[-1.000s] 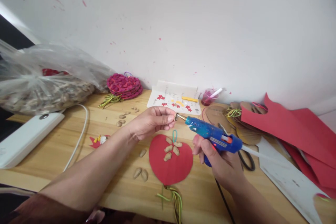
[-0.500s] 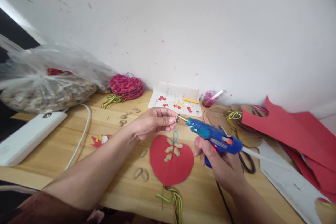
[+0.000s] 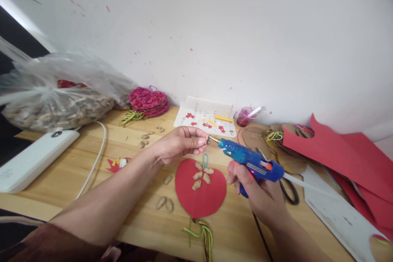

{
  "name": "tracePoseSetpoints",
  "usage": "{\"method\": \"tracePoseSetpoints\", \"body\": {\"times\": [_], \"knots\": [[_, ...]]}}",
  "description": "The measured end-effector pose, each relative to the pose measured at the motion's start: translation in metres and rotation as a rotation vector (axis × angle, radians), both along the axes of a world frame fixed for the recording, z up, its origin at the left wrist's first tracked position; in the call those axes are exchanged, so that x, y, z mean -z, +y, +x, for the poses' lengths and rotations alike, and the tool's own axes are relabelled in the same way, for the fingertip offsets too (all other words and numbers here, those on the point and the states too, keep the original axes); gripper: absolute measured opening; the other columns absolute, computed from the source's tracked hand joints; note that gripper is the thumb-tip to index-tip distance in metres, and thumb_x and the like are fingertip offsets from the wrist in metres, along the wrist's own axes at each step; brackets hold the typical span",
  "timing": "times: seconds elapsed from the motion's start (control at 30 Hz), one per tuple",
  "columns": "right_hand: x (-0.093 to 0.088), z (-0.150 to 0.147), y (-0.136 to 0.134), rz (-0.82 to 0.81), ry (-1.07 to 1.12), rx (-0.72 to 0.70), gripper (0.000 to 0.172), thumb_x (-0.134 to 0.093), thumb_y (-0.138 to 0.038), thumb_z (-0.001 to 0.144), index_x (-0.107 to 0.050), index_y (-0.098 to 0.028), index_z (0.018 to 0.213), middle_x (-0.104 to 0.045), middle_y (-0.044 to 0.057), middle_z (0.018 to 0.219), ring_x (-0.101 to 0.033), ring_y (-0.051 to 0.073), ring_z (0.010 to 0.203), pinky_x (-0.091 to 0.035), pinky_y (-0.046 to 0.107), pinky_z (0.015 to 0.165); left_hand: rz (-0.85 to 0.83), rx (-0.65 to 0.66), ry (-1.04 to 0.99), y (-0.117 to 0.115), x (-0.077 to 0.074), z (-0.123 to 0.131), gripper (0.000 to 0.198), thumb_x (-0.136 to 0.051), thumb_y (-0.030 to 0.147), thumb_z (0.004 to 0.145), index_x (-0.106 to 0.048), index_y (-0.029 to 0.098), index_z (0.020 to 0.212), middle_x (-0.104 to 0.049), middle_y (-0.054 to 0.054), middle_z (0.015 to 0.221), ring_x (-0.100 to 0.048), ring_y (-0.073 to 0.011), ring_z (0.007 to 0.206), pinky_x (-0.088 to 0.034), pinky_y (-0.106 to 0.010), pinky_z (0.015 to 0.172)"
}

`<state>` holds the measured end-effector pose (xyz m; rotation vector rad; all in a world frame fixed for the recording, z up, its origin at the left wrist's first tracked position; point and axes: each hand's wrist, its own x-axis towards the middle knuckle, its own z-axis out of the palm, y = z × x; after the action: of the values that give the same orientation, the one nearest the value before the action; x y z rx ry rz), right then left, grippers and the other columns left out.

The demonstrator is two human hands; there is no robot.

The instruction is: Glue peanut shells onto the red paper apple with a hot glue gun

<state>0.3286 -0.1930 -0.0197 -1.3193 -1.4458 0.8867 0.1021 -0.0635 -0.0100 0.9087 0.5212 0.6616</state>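
Between the thumb and fingers of my left hand (image 3: 184, 144) is a peanut (image 3: 208, 141), mostly hidden by the fingertips. My right hand (image 3: 260, 192) grips a blue glue gun (image 3: 250, 157), whose metal nozzle is at the peanut. A small red light glows on the gun and a white glue stick sticks out of its back. Below the hands lies a red paper heart (image 3: 199, 202) with several peanuts (image 3: 197, 175) on its upper part, a teal loop (image 3: 205, 161) at its top and a yellow-green tassel (image 3: 205, 235) at its bottom.
Loose peanuts (image 3: 166, 204) lie left of the heart. A plastic bag of peanuts (image 3: 58, 106), a white power bank (image 3: 38, 159) and pink round crafts (image 3: 149, 102) stand further left. A sheet with red stars (image 3: 204, 108) and a cup (image 3: 244, 118) are behind; red paper (image 3: 340, 151) lies right.
Both hands, the peanut and the glue gun stay nearly in place. The view has shifted very slightly.
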Motion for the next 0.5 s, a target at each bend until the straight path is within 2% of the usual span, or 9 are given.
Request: {"method": "tracePoseSetpoints", "body": {"times": [0.5], "knots": [[-0.003,-0.0009,-0.0006,-0.002,0.0,0.026,0.027,-0.062,-0.044,0.097,-0.07,-0.021,0.088,-0.072,0.004,0.073,-0.061,0.015,0.054,-0.051,0.029,0.052,0.011,0.006,0.021,0.0005,0.0003,-0.0008,0.034,-0.096,0.031,0.064,-0.075,0.014,0.084,-0.071,-0.002,0.07,-0.062,-0.0084,0.062,-0.047,-0.02,0.064]]}}
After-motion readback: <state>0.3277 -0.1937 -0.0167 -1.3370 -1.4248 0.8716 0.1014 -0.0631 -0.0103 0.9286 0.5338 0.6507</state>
